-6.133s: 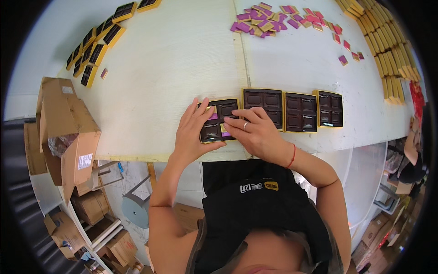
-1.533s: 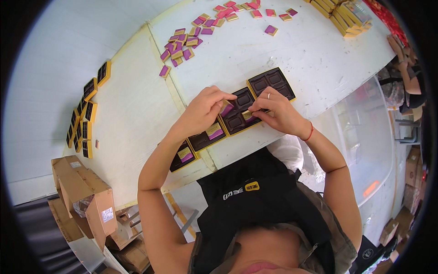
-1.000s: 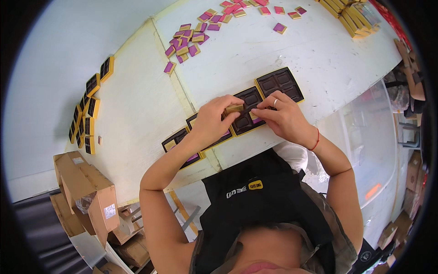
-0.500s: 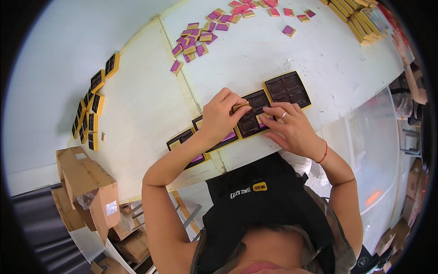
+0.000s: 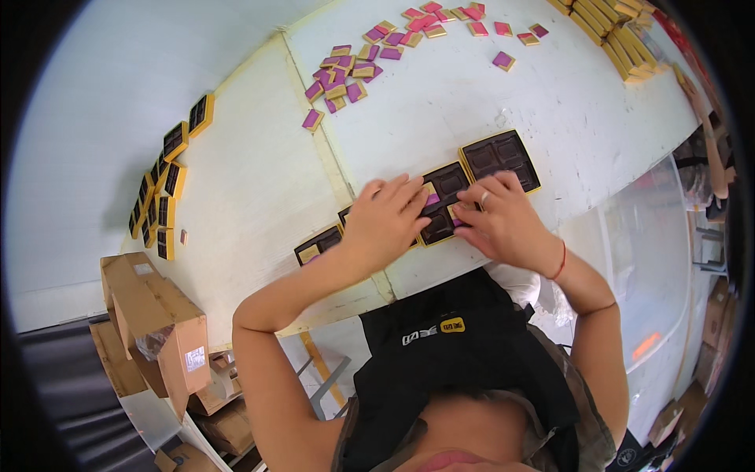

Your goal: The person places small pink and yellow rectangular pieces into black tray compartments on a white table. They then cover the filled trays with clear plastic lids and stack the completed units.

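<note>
Several square yellow-rimmed boxes with dark four-compartment trays stand in a slanting row before me. Over the middle box [image 5: 451, 182] both hands work. A gold-and-purple wrapped square [image 5: 432, 197] lies in its far left compartment, beside the fingertips of my left hand [image 5: 385, 219]. That hand is open, its fingers stretched over the box to the left, which it mostly hides. My right hand [image 5: 503, 220], wearing a ring, has thumb and fingers closed on another wrapped square [image 5: 455, 215] at the near right compartment. A gold-and-purple square [image 5: 310, 252] sits in the leftmost box [image 5: 324, 238].
The right-hand box [image 5: 497, 153] adjoins the middle one. Loose pink, purple and gold squares [image 5: 338, 79] lie scattered at the far side. More boxes [image 5: 165, 185] stand at the left, yellow boxes [image 5: 613, 35] at the far right. Cardboard cartons [image 5: 161, 315] stand lower left; another person's arm [image 5: 708, 134] shows at right.
My left hand has let go of a wrapped square, which now lies in the middle box, and its fingers have straightened. My right hand stays at its square. The whole view has shifted slightly.
</note>
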Demonstrator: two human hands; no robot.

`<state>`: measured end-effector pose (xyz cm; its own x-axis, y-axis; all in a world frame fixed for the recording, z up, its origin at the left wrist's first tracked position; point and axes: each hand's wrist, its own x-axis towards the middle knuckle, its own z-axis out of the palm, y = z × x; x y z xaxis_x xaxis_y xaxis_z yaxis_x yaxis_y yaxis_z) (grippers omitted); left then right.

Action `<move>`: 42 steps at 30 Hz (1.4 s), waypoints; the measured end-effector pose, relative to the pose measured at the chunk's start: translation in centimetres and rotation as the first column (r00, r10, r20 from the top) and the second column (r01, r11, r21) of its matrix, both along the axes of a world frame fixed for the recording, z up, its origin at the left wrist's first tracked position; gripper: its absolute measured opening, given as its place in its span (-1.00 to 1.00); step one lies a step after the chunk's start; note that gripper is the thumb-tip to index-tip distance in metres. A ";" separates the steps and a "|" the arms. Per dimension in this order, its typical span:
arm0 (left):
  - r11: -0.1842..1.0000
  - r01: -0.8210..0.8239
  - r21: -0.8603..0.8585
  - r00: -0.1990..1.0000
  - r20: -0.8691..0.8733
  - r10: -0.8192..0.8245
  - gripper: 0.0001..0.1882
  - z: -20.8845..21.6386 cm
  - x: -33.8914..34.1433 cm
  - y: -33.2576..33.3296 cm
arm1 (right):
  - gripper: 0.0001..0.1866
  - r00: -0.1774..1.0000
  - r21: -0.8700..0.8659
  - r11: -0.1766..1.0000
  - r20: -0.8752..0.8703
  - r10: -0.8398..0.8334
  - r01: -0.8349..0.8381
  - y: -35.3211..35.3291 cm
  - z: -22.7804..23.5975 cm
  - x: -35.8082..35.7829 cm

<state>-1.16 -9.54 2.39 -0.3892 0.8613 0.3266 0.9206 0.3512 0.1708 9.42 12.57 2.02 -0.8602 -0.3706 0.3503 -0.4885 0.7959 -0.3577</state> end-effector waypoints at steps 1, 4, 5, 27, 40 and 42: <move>1.000 0.007 0.005 0.999 0.052 -0.007 -0.70 0.3 -0.9 -0.8 | -0.68 0.998 0.001 0.998 0.019 0.055 -0.055 0.3 0.4 -1.7; 0.932 -0.327 0.155 0.930 0.226 0.288 -0.73 -1.3 -9.0 -3.2 | -0.73 0.994 -0.027 0.996 0.066 0.090 -0.089 -0.7 1.0 -9.0; 0.885 -0.427 0.187 0.902 0.158 0.402 -0.72 -1.6 -11.5 -3.6 | -0.73 0.996 -0.093 0.992 -0.017 0.086 -0.087 -1.4 0.0 -12.2; 0.887 -0.430 0.167 0.419 0.907 0.032 -0.70 3.1 -10.0 0.2 | -0.85 0.997 0.035 0.999 0.069 -0.026 0.024 1.3 -4.6 -23.9; 0.983 -0.169 0.075 0.369 0.929 -0.008 -0.69 1.1 -5.9 7.6 | -0.75 0.996 -0.019 1.000 0.089 -0.022 0.024 4.1 -3.5 -23.4; 0.984 -0.164 0.066 0.376 0.926 0.000 -0.72 1.0 -5.2 8.6 | -0.71 0.992 -0.278 0.960 0.124 0.016 0.019 7.4 -2.9 -21.5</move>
